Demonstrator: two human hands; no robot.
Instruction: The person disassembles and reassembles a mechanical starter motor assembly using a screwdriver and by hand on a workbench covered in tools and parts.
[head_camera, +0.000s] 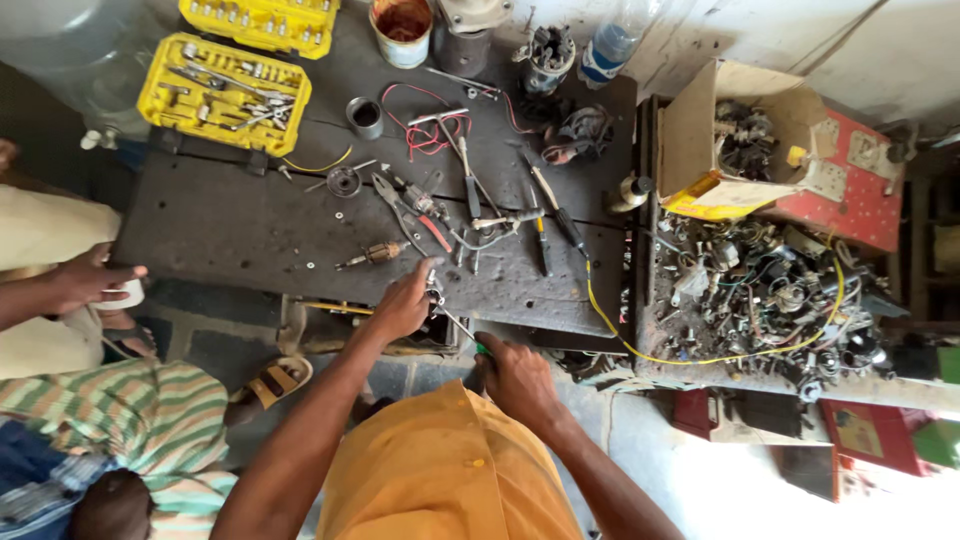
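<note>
A dark worn workbench (250, 225) stands against a pale wall (900, 50).

Pliers (412, 212) and loose tools crowd the workbench (220, 225) ahead.
</note>
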